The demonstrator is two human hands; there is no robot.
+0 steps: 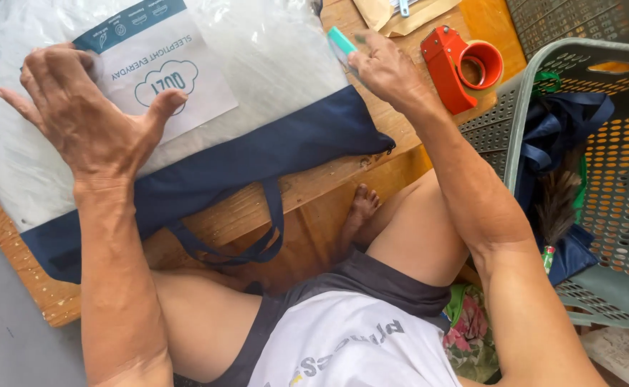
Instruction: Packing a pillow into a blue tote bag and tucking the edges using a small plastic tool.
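A large clear plastic bedding bag with navy blue trim and a carry strap lies on a low wooden table, a white and teal paper label showing inside it. The left hand presses flat on the bag over the label, fingers spread open. The right hand pinches a small teal object at the bag's edge. Just beyond sits a red tape dispenser, beside a grey plastic basket holding navy fabric

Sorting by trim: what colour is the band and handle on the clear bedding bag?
Navy blue band and handle, head view.
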